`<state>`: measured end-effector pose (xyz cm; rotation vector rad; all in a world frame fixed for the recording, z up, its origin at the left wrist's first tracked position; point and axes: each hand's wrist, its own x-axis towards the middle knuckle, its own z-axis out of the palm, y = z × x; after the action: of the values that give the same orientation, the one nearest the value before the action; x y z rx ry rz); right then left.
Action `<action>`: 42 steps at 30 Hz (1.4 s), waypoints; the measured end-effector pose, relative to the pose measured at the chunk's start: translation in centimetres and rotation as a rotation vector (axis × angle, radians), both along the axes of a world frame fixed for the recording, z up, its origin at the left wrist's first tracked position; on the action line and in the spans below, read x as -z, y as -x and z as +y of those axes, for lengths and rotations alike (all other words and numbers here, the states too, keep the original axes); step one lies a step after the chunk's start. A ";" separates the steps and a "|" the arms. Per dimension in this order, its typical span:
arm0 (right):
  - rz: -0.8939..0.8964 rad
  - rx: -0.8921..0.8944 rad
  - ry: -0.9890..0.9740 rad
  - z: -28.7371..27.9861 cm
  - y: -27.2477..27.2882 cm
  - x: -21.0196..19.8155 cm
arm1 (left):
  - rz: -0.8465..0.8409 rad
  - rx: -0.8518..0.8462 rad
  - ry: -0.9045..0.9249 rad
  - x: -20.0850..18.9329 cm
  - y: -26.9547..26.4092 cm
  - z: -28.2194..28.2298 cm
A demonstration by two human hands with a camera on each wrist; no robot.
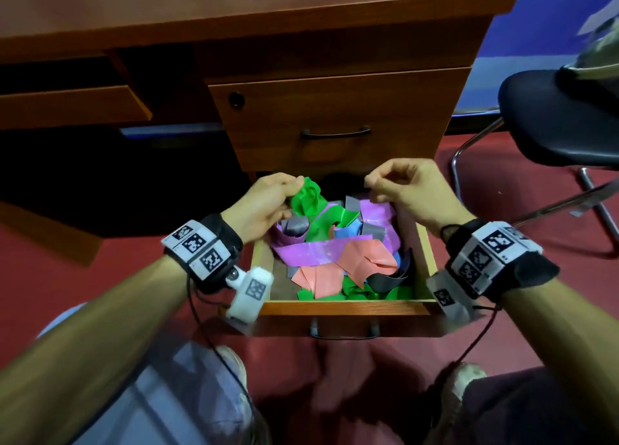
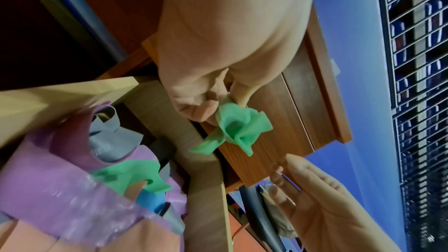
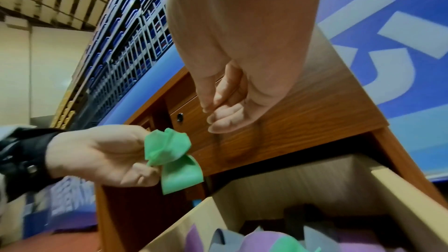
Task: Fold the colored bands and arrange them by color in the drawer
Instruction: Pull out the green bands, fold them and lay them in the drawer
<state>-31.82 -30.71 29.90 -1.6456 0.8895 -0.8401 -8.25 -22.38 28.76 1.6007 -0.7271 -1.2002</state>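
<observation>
One green band (image 1: 306,198), crumpled, pinched in left hand (image 1: 264,206) above the drawer (image 1: 345,307) pile — right hand (image 1: 407,190) beside it, fingers curled, empty. Take the dangling end below the pinch, flatten before folding.

Bands (image 1: 321,260) in open drawer (image 1: 345,307), below shut drawer (image 1: 335,116).

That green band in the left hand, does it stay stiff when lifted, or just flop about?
Probably floppy: the green band bunches into crumpled folds where the left hand pinches it, and its free end droops. It likely weighs little, since fingertips alone carry it. The bands in the drawer lie curled and creased, so a fold may spring open.
</observation>
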 end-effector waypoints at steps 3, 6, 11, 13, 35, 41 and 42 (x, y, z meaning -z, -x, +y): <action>0.104 -0.134 0.128 1.5 -1.2 0.7 | -0.073 0.134 0.009 0.4 1.2 0.6; 0.331 -0.236 0.438 2.3 -1.9 1.3 | -0.154 0.217 -0.001 1.1 2.3 1.0; 0.412 -0.345 0.537 1.9 -1.2 1.0 | -0.170 0.201 0.025 1.0 2.7 1.3; 0.418 -0.364 0.535 2.1 -1.1 1.0 | -0.164 0.222 0.027 1.0 2.9 1.4; 0.523 -0.237 0.652 2.7 -1.2 1.6 | -0.159 0.131 -0.095 1.3 3.0 0.8; 0.626 -0.268 0.735 2.6 -1.4 2.1 | -0.230 0.169 -0.025 1.2 3.3 0.8; 0.627 -0.272 0.720 2.8 -1.5 2.2 | -0.231 0.186 -0.019 1.1 3.6 0.9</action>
<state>-30.27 -27.91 27.69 -2.6847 0.7796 -0.4643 -11.81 -21.46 27.69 1.7354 -1.0340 -1.1673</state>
